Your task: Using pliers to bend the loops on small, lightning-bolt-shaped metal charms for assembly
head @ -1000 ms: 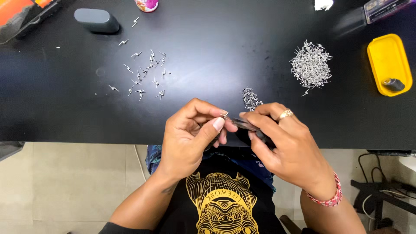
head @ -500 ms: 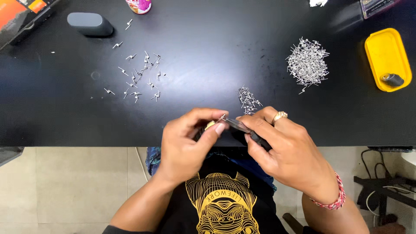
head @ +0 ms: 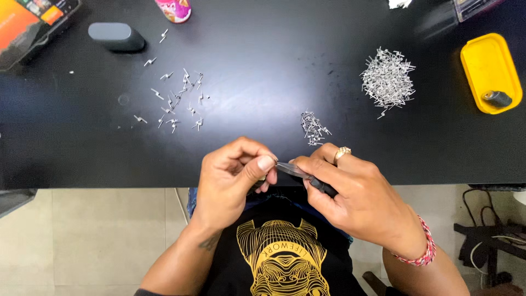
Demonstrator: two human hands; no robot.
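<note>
- The right hand (head: 356, 194) grips slim tweezers (head: 298, 171), dark handle under the palm, metal tips pointing left.
- The left hand (head: 233, 181) pinches thumb and forefinger at those tips; whatever sits between them is too small to make out.
- Both hands meet at the near edge of a black table (head: 263, 82).
- A small pile of metal pins (head: 313, 127) lies just beyond the fingers; a large pile (head: 388, 81) sits farther right, bent pins (head: 178, 101) scattered left.
- A yellow tray (head: 487, 68) rests at far right.
</note>
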